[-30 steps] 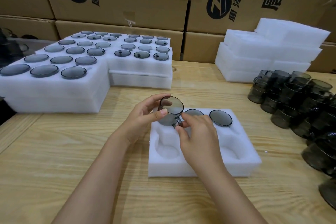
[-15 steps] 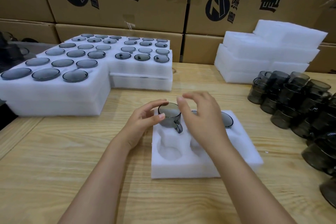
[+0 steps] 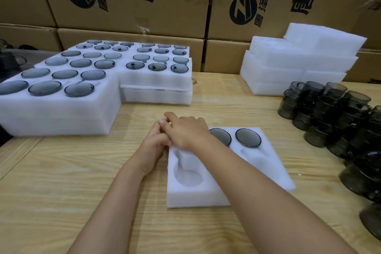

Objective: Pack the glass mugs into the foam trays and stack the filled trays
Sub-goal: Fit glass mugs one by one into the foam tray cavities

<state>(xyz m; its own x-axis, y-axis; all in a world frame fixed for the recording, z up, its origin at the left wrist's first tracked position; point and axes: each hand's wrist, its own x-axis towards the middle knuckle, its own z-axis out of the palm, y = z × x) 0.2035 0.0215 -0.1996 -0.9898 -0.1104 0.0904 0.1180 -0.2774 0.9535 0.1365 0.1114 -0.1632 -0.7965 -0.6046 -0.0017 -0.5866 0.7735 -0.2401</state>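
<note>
Both hands meet over the far-left pocket of the foam tray (image 3: 206, 196). The right hand (image 3: 185, 132) lies flat, fingers together, covering the mug beneath, which is probably seated. The left hand (image 3: 152, 146) is curled against the tray's far-left corner; its grip cannot be told. Advice: press straight down, handle in its slot. Two seated mugs (image 3: 247, 137) lie to the right.
</note>
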